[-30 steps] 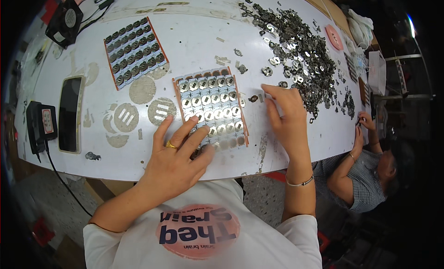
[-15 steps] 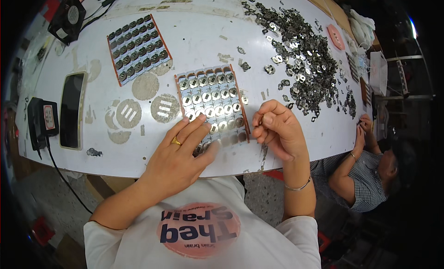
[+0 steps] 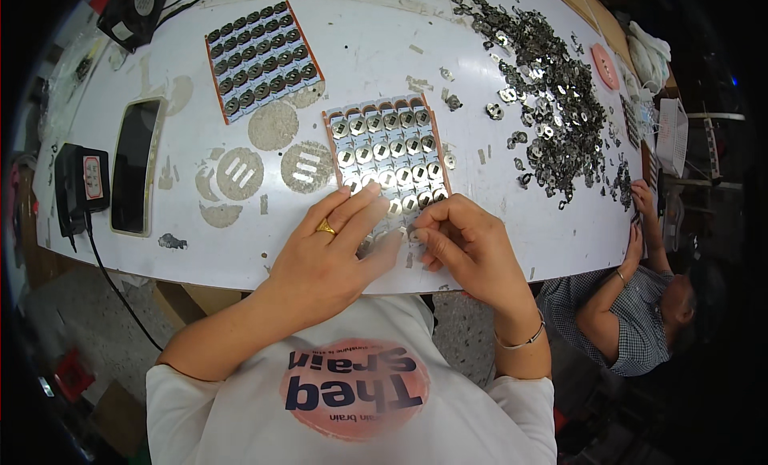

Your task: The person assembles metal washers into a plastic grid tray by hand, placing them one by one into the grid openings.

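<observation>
A tray-like panel (image 3: 439, 149) with orange-brown edges, set with rows of round silver metal pieces, lies in front of me. My left hand (image 3: 332, 233) rests over its near left part with fingers spread, hiding some of the pieces. At the panel's near right corner, my right hand (image 3: 464, 245) has thumb and forefinger pinched on a small metal piece (image 3: 414, 235), mostly hidden by the fingertips. Further left stands a second similar panel (image 3: 262, 59), filled with rows of darker round pieces.
A large heap of loose metal pieces (image 3: 552, 105) spreads at the right, beside a pink oval dish (image 3: 606, 66). On the left are a phone (image 3: 138, 167), a black power adapter (image 3: 82, 179) with a cord, and a fan (image 3: 132, 15). A co-worker (image 3: 624, 313) sits at the right edge.
My right hand has moved left, from beside the panel to its near right corner by my left thumb. The view has shifted slightly; my left hand stays on the panel.
</observation>
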`<state>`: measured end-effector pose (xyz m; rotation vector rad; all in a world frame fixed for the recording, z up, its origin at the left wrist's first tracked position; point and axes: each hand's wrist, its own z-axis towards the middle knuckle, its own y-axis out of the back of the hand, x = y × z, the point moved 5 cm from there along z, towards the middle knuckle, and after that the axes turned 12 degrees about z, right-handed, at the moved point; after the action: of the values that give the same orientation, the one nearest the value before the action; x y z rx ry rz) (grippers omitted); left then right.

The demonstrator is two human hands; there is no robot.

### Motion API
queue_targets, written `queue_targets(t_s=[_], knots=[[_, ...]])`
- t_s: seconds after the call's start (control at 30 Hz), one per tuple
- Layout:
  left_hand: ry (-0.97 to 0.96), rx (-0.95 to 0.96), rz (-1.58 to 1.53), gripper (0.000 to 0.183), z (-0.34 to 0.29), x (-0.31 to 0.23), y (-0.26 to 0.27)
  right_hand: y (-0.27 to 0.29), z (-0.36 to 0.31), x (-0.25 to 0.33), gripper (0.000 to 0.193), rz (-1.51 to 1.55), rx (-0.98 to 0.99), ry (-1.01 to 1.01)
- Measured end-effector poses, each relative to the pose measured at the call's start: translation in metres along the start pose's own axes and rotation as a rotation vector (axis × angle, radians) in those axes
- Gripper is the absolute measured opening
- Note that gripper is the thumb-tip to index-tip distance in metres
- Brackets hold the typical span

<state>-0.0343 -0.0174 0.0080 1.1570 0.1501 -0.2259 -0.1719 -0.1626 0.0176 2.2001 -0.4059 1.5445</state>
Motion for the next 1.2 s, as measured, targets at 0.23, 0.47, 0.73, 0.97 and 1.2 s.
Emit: queue_targets(t_s=[0.23, 0.47, 0.73, 0.97, 1.2], knots=[[0.0, -0.006, 0.058, 0.025, 0.002, -0.001, 0.001, 0.0, 0.0, 0.004, 0.017, -0.167, -0.058, 0.078], [0.01, -0.035, 0.049, 0.025, 0.003, -0.003, 0.001, -0.002, -0.003, 0.012, 0.019, -0.25, -0.086, 0.123], [0.025, -0.041, 0.038, 0.04, 0.005, -0.002, 0.002, 0.022, 0.026, 0.029, 0.025, -0.354, 0.186, 0.091], [0.016, 0.001, 0.05, 0.045, 0.006, -0.003, 0.001, 0.05, 0.09, 0.043, 0.035, -0.884, -0.323, 0.581], [0.03, -0.006, 0.029, 0.044, 0.006, -0.002, 0.003, 0.081, 0.088, 0.033, 0.034, -0.556, -0.302, 0.478]])
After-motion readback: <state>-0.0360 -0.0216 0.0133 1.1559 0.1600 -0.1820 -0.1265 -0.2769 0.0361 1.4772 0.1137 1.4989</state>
